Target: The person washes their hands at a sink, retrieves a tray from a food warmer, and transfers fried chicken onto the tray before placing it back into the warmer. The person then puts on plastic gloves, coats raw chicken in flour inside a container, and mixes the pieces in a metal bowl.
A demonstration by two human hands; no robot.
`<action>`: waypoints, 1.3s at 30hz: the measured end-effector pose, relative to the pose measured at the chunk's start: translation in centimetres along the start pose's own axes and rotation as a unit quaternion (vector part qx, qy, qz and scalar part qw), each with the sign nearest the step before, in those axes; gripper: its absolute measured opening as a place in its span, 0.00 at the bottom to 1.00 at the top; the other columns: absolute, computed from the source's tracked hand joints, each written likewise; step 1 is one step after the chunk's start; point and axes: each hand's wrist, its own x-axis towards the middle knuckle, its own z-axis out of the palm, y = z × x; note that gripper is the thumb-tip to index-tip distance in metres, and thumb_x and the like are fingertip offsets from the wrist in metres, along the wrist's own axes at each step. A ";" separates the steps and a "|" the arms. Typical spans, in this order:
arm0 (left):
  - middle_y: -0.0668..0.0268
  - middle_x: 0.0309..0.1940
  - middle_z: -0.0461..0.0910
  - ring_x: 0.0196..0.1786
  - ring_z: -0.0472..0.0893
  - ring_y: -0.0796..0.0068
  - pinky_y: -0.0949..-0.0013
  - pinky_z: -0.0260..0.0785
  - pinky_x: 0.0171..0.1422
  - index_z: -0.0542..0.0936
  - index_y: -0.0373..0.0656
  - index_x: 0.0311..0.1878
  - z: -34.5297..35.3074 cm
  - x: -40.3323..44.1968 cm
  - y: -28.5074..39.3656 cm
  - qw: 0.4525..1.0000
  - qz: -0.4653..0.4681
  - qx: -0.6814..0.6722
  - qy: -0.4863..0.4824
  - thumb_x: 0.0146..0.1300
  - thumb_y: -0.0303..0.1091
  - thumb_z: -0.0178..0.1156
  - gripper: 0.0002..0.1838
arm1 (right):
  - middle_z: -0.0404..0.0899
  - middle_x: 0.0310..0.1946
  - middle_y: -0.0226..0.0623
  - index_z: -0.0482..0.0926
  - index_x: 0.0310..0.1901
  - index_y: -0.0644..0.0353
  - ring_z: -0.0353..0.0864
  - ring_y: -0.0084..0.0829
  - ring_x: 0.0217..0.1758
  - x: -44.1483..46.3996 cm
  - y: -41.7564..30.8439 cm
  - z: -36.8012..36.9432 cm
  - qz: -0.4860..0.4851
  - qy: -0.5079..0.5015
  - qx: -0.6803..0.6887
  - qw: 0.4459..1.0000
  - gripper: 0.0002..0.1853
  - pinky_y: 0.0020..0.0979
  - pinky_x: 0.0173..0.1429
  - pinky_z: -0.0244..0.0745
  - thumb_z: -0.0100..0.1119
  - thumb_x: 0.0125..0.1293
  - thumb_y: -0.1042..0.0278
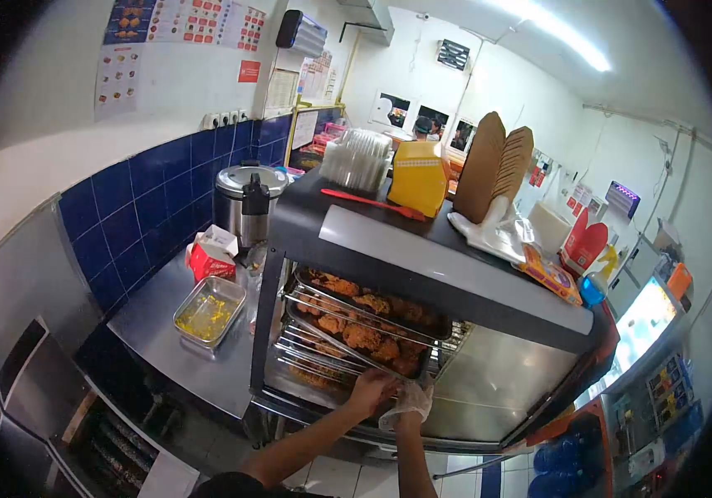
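Note:
A black-rimmed tray of fried chicken (362, 334) sits slanted on a wire rack inside the heated display cabinet (455, 274). My left hand (371, 393) is bare and closes its fingertips at the tray's near edge. Right beside it, my right hand (410, 403) wears a loose clear plastic glove and closes around the tray's near corner. Its fingertips are partly hidden by the glove and the tray. Above is another tray of fried chicken (335, 284); more pieces (314, 375) lie on the rack below.
On the steel counter to the left stand a metal pan (210, 311) with yellow bits, a red-and-white box (213, 253) and a large lidded pot (248, 199). Atop the cabinet are plastic containers (357, 158), red tongs (372, 203), a yellow carton (419, 177) and brown cardboard trays (480, 166).

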 end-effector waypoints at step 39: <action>0.64 0.57 0.80 0.46 0.85 0.67 0.69 0.78 0.40 0.72 0.47 0.59 -15.9 -14.6 9.0 0.996 -0.027 0.082 -0.006 0.68 0.42 0.61 0.19 | 0.80 0.45 0.38 0.72 0.58 0.59 0.79 0.34 0.43 -1.4 32.6 -26.1 0.144 0.360 0.414 0.823 0.23 0.33 0.45 0.73 0.57 0.59 0.72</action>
